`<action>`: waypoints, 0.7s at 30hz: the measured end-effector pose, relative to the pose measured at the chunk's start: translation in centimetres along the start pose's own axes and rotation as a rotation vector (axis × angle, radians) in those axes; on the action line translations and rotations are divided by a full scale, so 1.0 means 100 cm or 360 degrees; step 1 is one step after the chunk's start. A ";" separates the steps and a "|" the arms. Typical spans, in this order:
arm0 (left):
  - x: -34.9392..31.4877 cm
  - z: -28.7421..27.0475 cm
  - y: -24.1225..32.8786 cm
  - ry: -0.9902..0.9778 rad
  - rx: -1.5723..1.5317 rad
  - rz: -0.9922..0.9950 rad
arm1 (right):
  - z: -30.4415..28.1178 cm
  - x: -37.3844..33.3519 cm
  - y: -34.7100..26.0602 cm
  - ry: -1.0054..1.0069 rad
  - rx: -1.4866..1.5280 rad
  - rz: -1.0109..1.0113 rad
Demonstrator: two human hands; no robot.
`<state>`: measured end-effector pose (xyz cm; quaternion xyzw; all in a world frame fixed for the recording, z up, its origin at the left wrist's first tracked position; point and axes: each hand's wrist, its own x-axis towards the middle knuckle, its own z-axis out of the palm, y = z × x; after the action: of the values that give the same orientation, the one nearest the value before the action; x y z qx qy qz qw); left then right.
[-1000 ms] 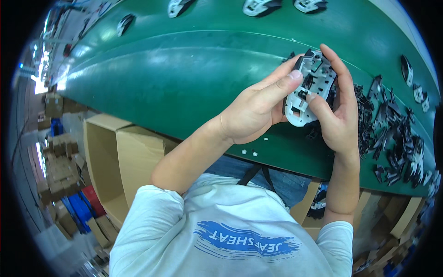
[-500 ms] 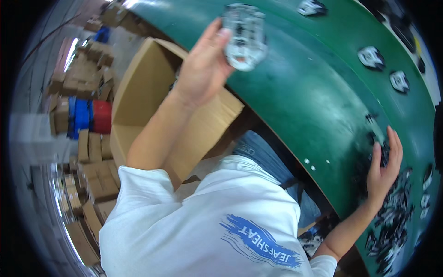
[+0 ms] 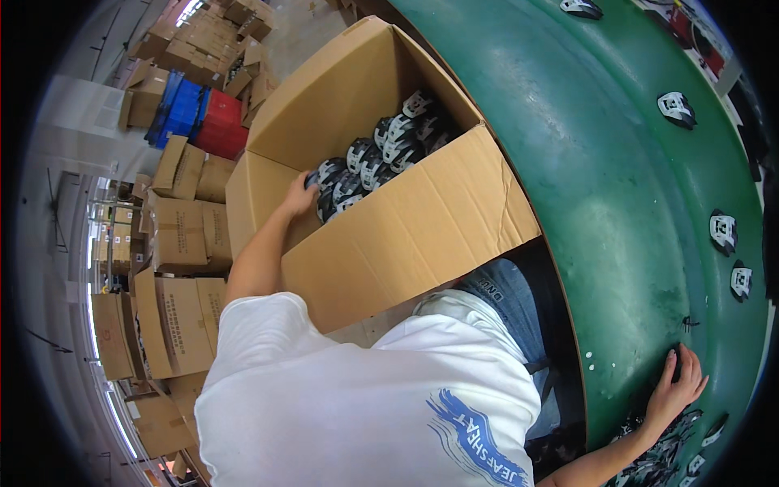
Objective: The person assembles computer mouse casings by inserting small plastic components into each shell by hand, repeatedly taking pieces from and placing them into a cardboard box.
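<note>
My left hand [image 3: 302, 195] is down inside a large open cardboard box [image 3: 406, 219], at the left end of rows of black-and-white plastic shells [image 3: 355, 154]. Its fingers close around the edge of a dark-sided shell [image 3: 312, 179], partly hidden by the hand. Over the green table at the lower right, my right hand [image 3: 680, 388] has its thumb and fingers apart, with nothing visible between them. Beside that wrist lies a heap of small black parts [image 3: 649, 454]. One small black piece [image 3: 689, 323] sits just beyond the fingertips.
Single black-and-white shells [image 3: 676, 109] are spaced along the far side of the green table [image 3: 560, 146]. The box stands against the table's left edge. Stacked cartons [image 3: 182, 325], a blue crate [image 3: 174, 114] and a red crate [image 3: 221, 122] are at the left.
My left hand has moved from above the table down into the box with the shell. My right hand stays near the black parts. The whole view has swung toward the box.
</note>
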<state>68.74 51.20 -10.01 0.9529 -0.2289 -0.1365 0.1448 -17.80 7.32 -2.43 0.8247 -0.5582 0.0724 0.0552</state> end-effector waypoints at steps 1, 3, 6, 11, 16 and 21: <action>-0.009 0.012 -0.011 -0.0041 0.0039 -0.0016 | 0.000 0.001 0.003 0.0006 -0.0009 -0.0018; -0.021 0.050 0.001 -0.0161 0.0150 0.0036 | -0.017 0.003 -0.004 0.0037 0.0016 -0.0020; -0.036 0.034 -0.005 -0.0281 0.0478 0.0064 | -0.018 0.016 -0.017 0.0071 0.0409 0.0058; -0.014 0.042 0.060 -0.0236 0.0704 0.0125 | -0.039 0.016 -0.027 0.0188 0.0725 0.0324; 0.030 0.009 0.151 0.0348 -0.0001 0.0334 | -0.036 0.022 -0.030 0.0166 0.0956 0.0047; 0.008 0.022 0.377 0.0355 -0.0860 0.1190 | -0.041 0.016 -0.025 0.0293 0.1058 -0.0103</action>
<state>53.77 18.13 0.60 0.7422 -0.4956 -0.0265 0.4504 -15.15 7.43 1.89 0.8049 -0.4704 0.3225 -0.1641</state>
